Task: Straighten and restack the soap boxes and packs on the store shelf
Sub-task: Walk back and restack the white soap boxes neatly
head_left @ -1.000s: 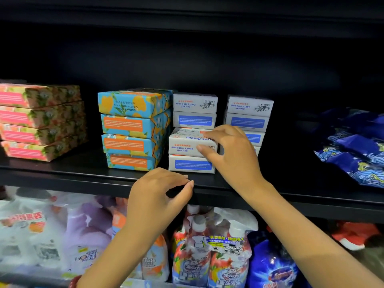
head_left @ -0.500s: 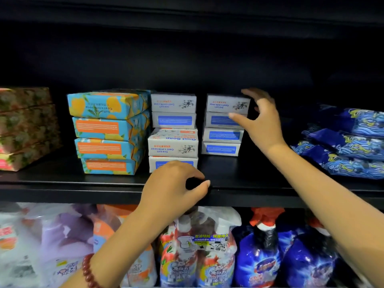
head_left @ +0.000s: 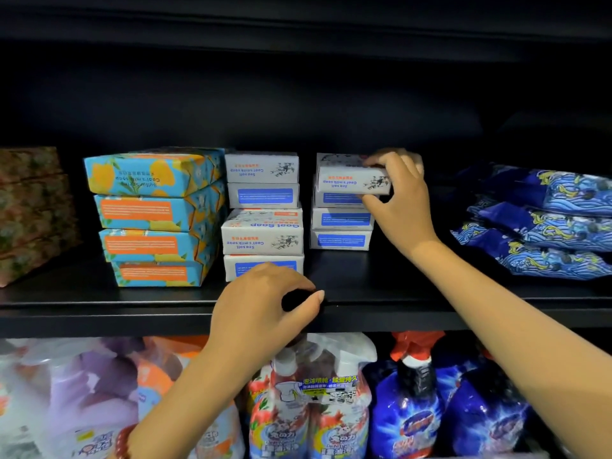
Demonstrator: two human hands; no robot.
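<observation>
The right hand [head_left: 402, 207] has closed round the top sea salt soap box [head_left: 351, 182] since a moment ago, and the box now sits tipped forward, out of line with the right-hand white stack [head_left: 341, 226] beneath it. Nearest me, on the lower shelf, stand twin spray bottles [head_left: 311, 402] and dark blue refill bottles [head_left: 407, 409]. Above them the left hand [head_left: 261, 306] rests at the front edge of the black shelf [head_left: 99, 306], its grip clenched, fingers curled toward the thumb with nothing visible inside. Just behind it is the left-hand white stack [head_left: 263, 233], whose goat soap box [head_left: 261, 231] juts forward. To its left, touching, rise four blue-and-orange soap packs [head_left: 152, 213], stepped unevenly. Further back, the right grip pinches the tipped box, thumb under its front, fingers over the top. Blue wave-print pouches [head_left: 543, 226] lie well to the right.
</observation>
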